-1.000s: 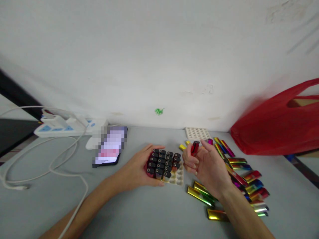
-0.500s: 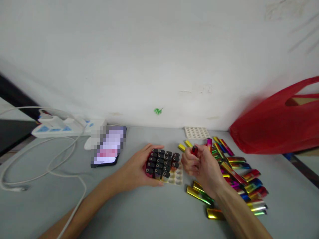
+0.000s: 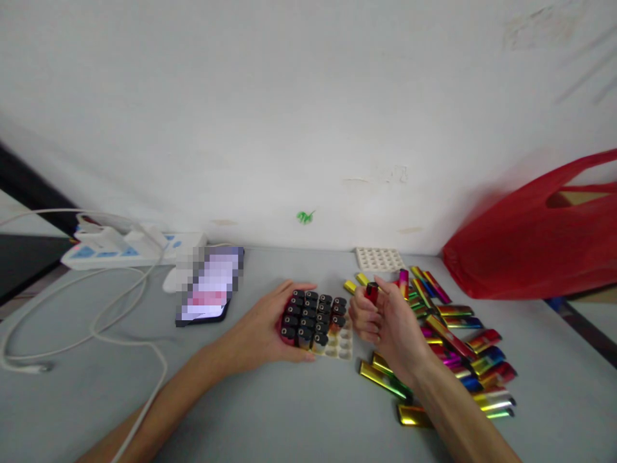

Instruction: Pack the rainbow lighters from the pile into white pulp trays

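Note:
My left hand [image 3: 265, 328] is curved round the left side of a block of upright lighters [image 3: 308, 315] with black tops. They stand in a white tray with round pockets [image 3: 344, 347], and several pockets show bare at its front right. To the right of the tray, my right hand [image 3: 380, 315] is closed round a red lighter [image 3: 371, 291], its black end sticking up past the fingers. The lower part of that lighter is hidden in the fist. Shiny multicoloured lighters [image 3: 450, 335] lie in a loose heap beside and beyond the right forearm.
A second white pocketed tray [image 3: 380, 259] lies against the wall. On the left are a phone [image 3: 212, 283], a power strip [image 3: 106, 256] and a white cable [image 3: 96, 321] that crosses my left forearm. A red bag [image 3: 540, 251] stands at the back right.
My right hand has shifted very slightly left with the red lighter, which leans a little differently. My left hand stays round the block of lighters.

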Demonstrator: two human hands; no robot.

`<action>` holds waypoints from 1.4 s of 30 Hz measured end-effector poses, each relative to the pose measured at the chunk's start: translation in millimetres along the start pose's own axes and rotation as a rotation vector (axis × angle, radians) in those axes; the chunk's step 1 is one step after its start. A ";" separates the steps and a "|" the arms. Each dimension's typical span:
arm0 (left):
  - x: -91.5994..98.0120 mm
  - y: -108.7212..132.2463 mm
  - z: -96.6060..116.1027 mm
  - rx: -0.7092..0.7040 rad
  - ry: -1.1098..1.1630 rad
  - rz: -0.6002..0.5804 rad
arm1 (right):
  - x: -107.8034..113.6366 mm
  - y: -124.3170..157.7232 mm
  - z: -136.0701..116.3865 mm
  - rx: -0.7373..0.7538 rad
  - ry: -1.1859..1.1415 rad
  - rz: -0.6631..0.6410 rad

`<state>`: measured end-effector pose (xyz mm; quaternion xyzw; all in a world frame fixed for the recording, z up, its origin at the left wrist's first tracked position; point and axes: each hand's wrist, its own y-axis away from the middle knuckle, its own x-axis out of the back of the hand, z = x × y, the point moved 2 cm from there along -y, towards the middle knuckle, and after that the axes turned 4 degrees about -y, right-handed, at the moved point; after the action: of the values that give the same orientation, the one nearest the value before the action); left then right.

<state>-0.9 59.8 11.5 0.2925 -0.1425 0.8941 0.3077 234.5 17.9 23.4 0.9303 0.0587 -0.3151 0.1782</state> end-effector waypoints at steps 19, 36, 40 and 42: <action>-0.5 0.2 0.4 -0.024 -0.002 0.010 | 2.4 2.4 0.8 -0.033 -0.008 0.004; -0.6 -0.5 1.9 -0.016 0.020 0.015 | -4.1 4.1 -0.7 0.085 0.006 0.072; -3.6 0.4 0.2 0.010 0.060 0.055 | -7.9 5.5 -1.4 0.295 0.089 0.078; -5.0 1.1 -0.2 0.024 0.077 0.074 | -6.9 4.9 -1.3 0.356 0.135 0.063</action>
<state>1.5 56.7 8.3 0.2562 -0.1307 0.9171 0.2762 230.9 13.9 30.0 0.9676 -0.0153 -0.2517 0.0161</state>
